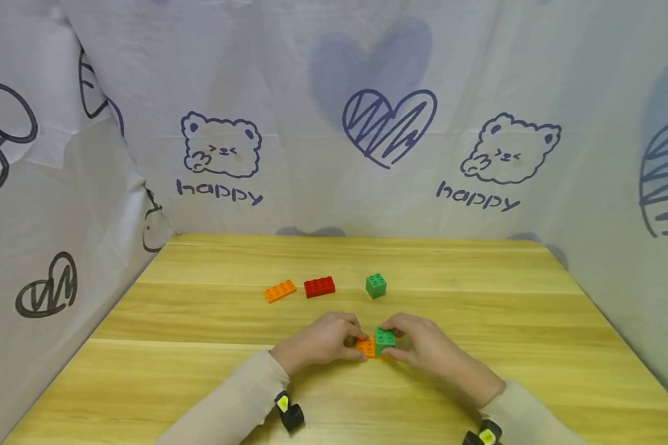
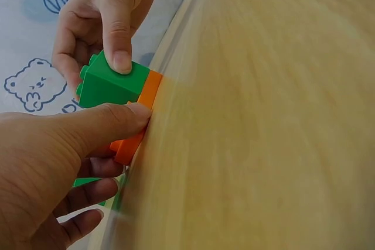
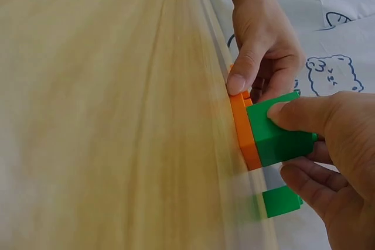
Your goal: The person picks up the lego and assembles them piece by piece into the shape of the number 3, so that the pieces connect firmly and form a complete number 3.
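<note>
In the head view an orange building brick (image 1: 366,347), flat and studded, lies on the table near the middle. My left hand (image 1: 325,339) pinches its left end between thumb and fingers. A taller green brick (image 1: 385,341) sits on the orange one's right part, studs up. My right hand (image 1: 425,346) grips the green brick, thumb on the near side and fingers on the far side. Both wrist views show the green brick (image 3: 284,130) against the orange brick (image 3: 245,133), with no clear gap between them. Part of the orange brick is hidden by the left fingers.
Farther back on the wooden table (image 1: 479,278) lie a second flat orange brick (image 1: 281,291), a red brick (image 1: 320,287) and a second green brick (image 1: 375,285). A printed cloth (image 1: 306,204) hangs behind the table and along both sides.
</note>
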The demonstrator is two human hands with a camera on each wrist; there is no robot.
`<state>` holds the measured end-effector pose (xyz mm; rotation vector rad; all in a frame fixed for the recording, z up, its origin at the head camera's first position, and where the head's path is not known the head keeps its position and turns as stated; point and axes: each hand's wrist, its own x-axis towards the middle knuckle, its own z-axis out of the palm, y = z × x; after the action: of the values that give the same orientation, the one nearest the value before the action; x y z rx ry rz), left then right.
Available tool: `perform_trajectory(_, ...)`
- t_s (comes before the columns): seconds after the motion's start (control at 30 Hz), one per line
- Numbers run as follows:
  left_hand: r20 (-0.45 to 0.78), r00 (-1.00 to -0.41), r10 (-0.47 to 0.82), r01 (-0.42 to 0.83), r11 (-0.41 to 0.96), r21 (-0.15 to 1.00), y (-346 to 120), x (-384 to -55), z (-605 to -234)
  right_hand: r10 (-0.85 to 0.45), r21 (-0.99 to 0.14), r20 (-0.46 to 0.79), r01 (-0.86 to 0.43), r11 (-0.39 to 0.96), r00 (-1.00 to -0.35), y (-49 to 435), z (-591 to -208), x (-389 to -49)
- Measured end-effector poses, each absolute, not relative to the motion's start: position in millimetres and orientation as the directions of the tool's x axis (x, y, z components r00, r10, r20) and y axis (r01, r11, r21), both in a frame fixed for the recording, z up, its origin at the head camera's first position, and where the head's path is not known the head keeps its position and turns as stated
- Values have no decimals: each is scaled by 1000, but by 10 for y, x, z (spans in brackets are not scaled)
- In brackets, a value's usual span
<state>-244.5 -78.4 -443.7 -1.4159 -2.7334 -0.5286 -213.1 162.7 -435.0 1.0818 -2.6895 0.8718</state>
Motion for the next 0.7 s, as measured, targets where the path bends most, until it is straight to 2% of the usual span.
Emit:
perform_trajectory(0.4,152,-597,788,786,536,308,-774,-2439,-4449,-560,-567,208,-566,599,-802,1671,-4422,-2146)
perform_trajectory(0.7,142,-605,783,780,547,304,-777,-2440,-4436,-564,-601,165,-536,593,-809,1755,-4460,-2193)
